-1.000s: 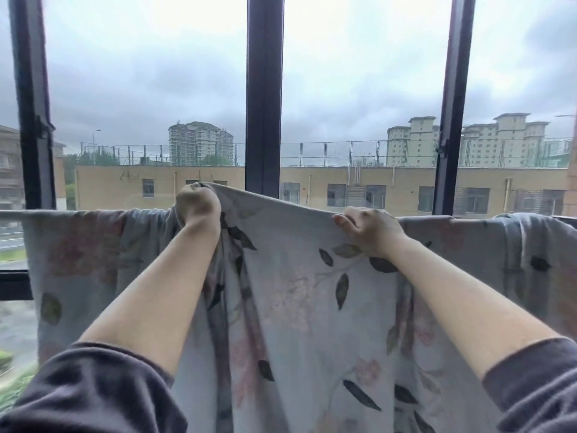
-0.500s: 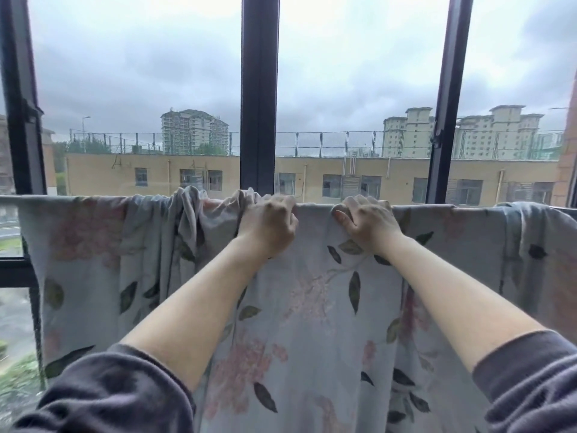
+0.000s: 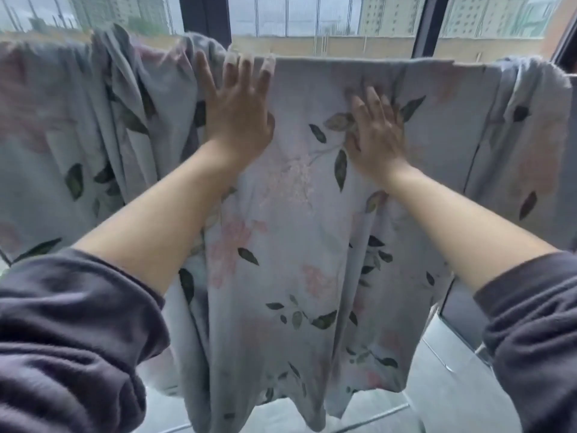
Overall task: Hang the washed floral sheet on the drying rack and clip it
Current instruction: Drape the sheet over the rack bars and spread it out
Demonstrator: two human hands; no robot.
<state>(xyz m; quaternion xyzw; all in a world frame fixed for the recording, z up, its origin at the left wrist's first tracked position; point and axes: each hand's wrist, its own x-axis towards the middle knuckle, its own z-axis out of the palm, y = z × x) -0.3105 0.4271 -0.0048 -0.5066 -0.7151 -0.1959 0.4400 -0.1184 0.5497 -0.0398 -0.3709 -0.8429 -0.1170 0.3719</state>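
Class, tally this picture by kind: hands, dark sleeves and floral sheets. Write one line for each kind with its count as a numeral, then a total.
Hands: 2, the left hand and the right hand
Dark sleeves: 2, the left sleeve and the right sleeve
Floral sheets: 1, the floral sheet
Total: 5

We took the dark central window post (image 3: 204, 17) as landmark. Right of it we saw a second dark post (image 3: 426, 26), a rooftop fence (image 3: 296, 14), pale high-rises (image 3: 387, 14) and a tan low building (image 3: 343, 46). Left of it we noted another tower block (image 3: 118, 9), blurred. Far below it, to the right, lay grey floor tiles (image 3: 443, 379).
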